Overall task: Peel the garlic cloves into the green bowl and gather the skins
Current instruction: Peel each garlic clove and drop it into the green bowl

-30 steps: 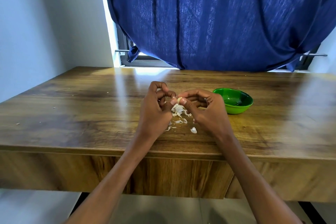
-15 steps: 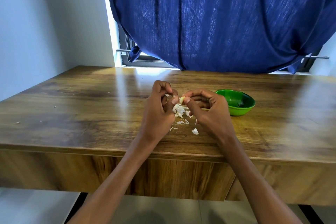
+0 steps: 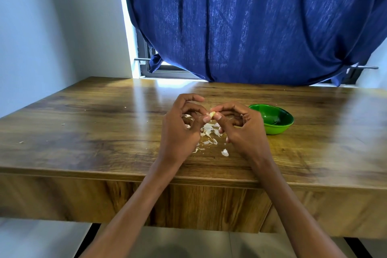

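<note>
A small pale garlic clove [image 3: 212, 114] is pinched between the fingertips of both hands, just above the wooden table [image 3: 94, 132]. My left hand [image 3: 181, 130] grips it from the left with thumb and fingers curled. My right hand [image 3: 240, 130] pinches it from the right. Below the hands lies a loose pile of white garlic skins [image 3: 209, 132], with one larger piece [image 3: 225, 152] nearer the front edge. The green bowl [image 3: 274, 119] stands just right of my right hand; its contents are hard to make out.
A dark blue curtain [image 3: 251, 27] hangs behind the table over a window. A few tiny skin flecks [image 3: 21, 142] lie on the left part of the table. The table's front edge runs just under my wrists.
The fingers have shifted slightly on the clove, with my left index finger lifted higher. The view has tilted a little; hands, skins and bowl stay in the same spot.
</note>
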### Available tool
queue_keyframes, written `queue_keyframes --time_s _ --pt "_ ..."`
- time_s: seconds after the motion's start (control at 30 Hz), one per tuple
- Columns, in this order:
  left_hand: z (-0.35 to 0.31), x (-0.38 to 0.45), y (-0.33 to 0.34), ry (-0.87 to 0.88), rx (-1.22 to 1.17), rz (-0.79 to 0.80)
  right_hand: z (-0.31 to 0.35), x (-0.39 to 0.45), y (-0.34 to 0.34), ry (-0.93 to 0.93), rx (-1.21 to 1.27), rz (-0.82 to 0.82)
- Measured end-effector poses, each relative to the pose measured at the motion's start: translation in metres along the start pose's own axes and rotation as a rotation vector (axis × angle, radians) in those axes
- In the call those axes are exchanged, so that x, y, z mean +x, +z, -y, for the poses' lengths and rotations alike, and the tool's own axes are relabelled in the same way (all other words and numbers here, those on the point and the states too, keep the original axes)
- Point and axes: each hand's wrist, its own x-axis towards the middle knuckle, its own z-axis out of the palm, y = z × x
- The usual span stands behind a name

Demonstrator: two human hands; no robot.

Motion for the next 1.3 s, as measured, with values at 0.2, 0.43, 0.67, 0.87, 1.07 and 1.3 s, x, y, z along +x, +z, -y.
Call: queue_keyframes --time_s 0.2,0.43,0.67,0.87,1.07,1.3 --pt "0.003 0.001 0.001 -0.028 0.008 0.034 -0.001 0.001 0.0 0.033 0.041 0.059" --pt "0.002 0.0 0.002 0.054 0.043 0.085 0.0 0.0 -0.001 0.021 0.034 0.054" --pt "-0.002 -0.002 0.004 0.124 0.099 0.036 0.0 -0.001 -0.001 -0.003 0.009 0.017" --pt "-0.005 -0.003 0.005 0.122 0.101 0.058 -0.002 -0.001 0.001 -0.007 -0.064 0.01" --pt "-0.008 -0.003 0.006 0.147 0.116 0.08 -0.003 -0.001 0.003 -0.006 -0.106 -0.011" --pt "-0.007 -0.004 0.009 0.179 0.093 0.073 -0.002 -0.002 0.002 -0.011 -0.048 -0.028"
